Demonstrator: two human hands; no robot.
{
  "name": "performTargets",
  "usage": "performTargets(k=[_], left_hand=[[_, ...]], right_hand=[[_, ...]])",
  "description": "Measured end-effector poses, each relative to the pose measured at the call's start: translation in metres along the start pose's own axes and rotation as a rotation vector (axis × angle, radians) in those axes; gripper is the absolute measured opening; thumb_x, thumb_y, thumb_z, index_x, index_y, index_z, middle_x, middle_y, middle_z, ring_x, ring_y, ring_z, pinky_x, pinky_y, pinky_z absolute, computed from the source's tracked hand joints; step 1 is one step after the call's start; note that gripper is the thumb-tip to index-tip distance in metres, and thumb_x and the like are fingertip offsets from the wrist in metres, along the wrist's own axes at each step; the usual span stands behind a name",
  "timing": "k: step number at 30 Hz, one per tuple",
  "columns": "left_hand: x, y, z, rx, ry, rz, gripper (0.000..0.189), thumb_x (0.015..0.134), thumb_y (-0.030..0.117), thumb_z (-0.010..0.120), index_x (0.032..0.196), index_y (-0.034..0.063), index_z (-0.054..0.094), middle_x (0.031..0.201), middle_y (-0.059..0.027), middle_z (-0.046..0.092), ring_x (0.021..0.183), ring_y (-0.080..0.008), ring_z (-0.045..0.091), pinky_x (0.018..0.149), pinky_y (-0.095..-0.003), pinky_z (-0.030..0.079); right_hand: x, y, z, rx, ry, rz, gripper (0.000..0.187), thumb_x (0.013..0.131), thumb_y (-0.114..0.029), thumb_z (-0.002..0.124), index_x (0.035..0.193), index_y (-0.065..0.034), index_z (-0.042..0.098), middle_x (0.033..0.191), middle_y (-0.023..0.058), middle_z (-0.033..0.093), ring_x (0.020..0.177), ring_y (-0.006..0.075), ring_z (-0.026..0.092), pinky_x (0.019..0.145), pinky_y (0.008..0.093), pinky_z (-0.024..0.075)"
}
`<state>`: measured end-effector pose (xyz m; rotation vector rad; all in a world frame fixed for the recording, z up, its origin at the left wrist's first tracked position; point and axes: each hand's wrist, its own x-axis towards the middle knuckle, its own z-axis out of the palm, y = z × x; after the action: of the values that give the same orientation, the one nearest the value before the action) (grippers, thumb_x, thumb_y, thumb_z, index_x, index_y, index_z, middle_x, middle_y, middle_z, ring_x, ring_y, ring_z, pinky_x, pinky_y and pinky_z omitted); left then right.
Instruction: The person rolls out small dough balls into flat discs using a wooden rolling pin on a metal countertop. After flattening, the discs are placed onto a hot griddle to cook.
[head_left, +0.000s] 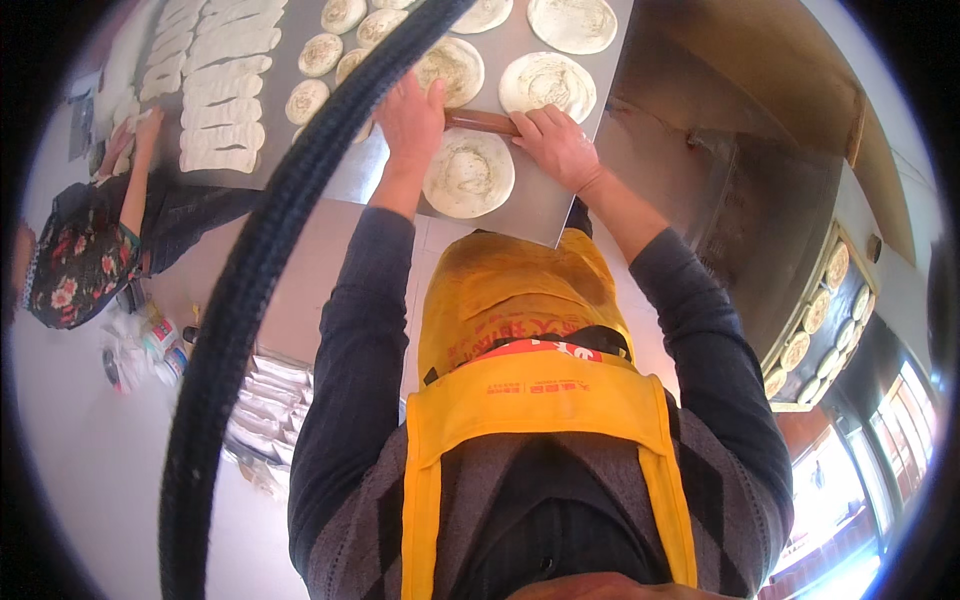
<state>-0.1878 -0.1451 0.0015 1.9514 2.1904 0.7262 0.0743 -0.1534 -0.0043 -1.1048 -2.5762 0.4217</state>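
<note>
A brown wooden rolling pin (480, 121) lies crosswise between my hands. My left hand (411, 120) is over its left end, fingers stretched forward, partly behind a black cable. At the other end, my right hand (556, 144) curls around the pin. Just below the pin is a flat round dough disc (469, 176) with a brownish swirl. Beyond it are another dough disc (452, 71), close to my left fingertips, and a wide flattened disc (547, 86), just past my right fingers. All rest on a metal worktable (536, 214).
Smaller dough rounds (320, 55) and rows of long dough strips (223, 112) cover the table's left part. Another person's hands (135, 139) work at the far left. A thick black cable (255, 270) crosses the view. At right, a tray (814, 337) holds several round breads.
</note>
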Motion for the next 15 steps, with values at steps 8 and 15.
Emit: performTargets(k=[8, 15], left_hand=[[-0.087, -0.023, -0.017, -0.154, -0.040, 0.208, 0.061, 0.097, 0.024, 0.068, 0.150, -0.0013, 0.049, 0.150, -0.0276, 0.049, 0.142, -0.0471, 0.042, 0.119, -0.0578, 0.032], [-0.107, 0.019, -0.007, -0.336, -0.227, 0.278, 0.045, 0.102, 0.015, 0.060, 0.143, -0.0028, 0.056, 0.145, -0.0255, 0.056, 0.133, -0.0453, 0.053, 0.115, -0.0529, 0.042]], right_hand=[[-0.069, -0.058, 0.006, 0.250, 0.137, 0.536, 0.035, 0.096, -0.018, 0.065, 0.129, -0.0070, 0.065, 0.102, 0.0205, 0.068, 0.098, 0.0415, 0.066, 0.088, 0.0526, 0.0546], [-0.094, -0.058, -0.010, 0.072, 0.185, 0.533, 0.033, 0.088, -0.017, 0.069, 0.118, -0.0037, 0.063, 0.122, 0.0187, 0.064, 0.111, 0.0364, 0.064, 0.095, 0.0461, 0.0532]])
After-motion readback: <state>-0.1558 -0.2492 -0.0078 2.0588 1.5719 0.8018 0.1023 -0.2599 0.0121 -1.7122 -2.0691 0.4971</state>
